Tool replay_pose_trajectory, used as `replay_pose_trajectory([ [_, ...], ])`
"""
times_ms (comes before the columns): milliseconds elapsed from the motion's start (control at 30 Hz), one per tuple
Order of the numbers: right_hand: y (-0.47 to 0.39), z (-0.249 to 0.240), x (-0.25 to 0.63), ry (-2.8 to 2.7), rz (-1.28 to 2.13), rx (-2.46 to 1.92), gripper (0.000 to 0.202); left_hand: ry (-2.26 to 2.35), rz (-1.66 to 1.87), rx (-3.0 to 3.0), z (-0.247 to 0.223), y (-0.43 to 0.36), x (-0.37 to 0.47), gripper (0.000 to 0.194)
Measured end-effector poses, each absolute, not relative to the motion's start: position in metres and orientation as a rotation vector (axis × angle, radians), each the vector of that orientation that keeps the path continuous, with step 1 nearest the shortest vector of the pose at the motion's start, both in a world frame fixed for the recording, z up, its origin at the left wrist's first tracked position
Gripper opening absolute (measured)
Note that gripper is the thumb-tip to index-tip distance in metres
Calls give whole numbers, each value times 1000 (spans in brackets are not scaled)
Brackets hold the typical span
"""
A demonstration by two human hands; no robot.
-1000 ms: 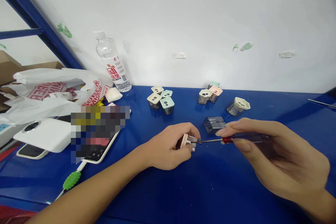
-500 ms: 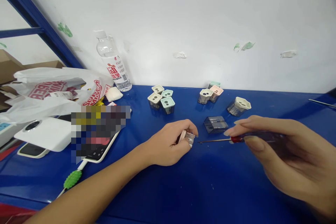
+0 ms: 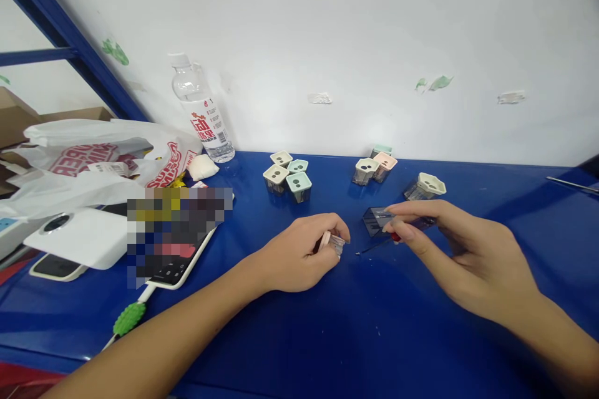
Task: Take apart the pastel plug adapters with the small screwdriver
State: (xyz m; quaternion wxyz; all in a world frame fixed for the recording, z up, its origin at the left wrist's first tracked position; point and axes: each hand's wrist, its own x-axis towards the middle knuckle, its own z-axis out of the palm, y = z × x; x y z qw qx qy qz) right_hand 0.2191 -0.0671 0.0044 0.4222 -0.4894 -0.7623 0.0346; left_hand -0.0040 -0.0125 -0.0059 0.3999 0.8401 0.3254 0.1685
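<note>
A Dark See-Through Box [image 3: 372, 222] Lay by the Right Hand [image 3: 472, 268]

Its fingers held a screwdriver [image 3: 395, 237]; I couldn't tell if they touched the box. The left hand [image 3: 299, 255] pinched a pink sharpener top [image 3: 324, 240] over the blue table [image 3: 374, 336], in front of four lidded sharpeners [image 3: 298, 182]. A white bag [image 3: 84, 128] had things inside.

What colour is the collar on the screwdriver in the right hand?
Red; the collar shows best in the head view.

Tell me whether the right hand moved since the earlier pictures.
Yes. Against the dark case, the right hand shifted left and toward the wall, now hiding the case's right end.
</note>
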Motion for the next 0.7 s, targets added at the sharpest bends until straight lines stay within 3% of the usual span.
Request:
replay_pose_trajectory([
  [467, -68, 2, 220, -1864, 146, -1199, 21, 836, 382, 2098, -5, -11, -4, 18],
  [700, -75, 10, 217, -1705, 163, -952, 38, 825, 326, 1737, -6, -8, -5, 22],
])
